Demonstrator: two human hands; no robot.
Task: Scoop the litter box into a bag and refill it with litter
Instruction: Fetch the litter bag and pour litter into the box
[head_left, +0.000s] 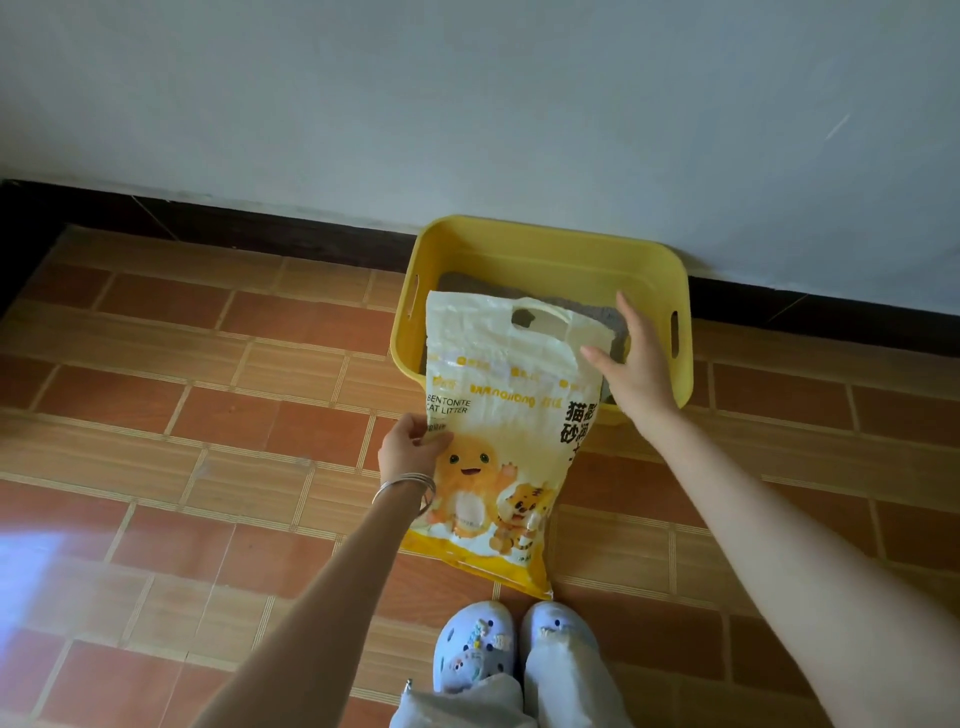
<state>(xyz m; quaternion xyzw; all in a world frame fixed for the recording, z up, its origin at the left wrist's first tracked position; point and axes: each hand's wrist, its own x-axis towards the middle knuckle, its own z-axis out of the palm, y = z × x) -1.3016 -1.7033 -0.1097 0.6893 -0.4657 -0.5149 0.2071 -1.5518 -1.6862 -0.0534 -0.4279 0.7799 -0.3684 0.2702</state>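
A yellow plastic litter box (545, 249) stands on the floor against the wall, with grey litter (467, 283) in its bottom. In front of it a white and yellow cat litter bag (498, 415) stands upright, its handle end leaning over the box's front edge. My left hand (410, 441) pinches the bag's left edge about halfway up. My right hand (636, 364) hovers with fingers spread beside the bag's upper right corner, over the box; I cannot tell whether it touches the bag.
The floor is orange-brown brick-pattern tile (208, 415), with a dark skirting (208, 218) under a pale wall. My feet in light blue clogs (472, 649) stand just behind the bag.
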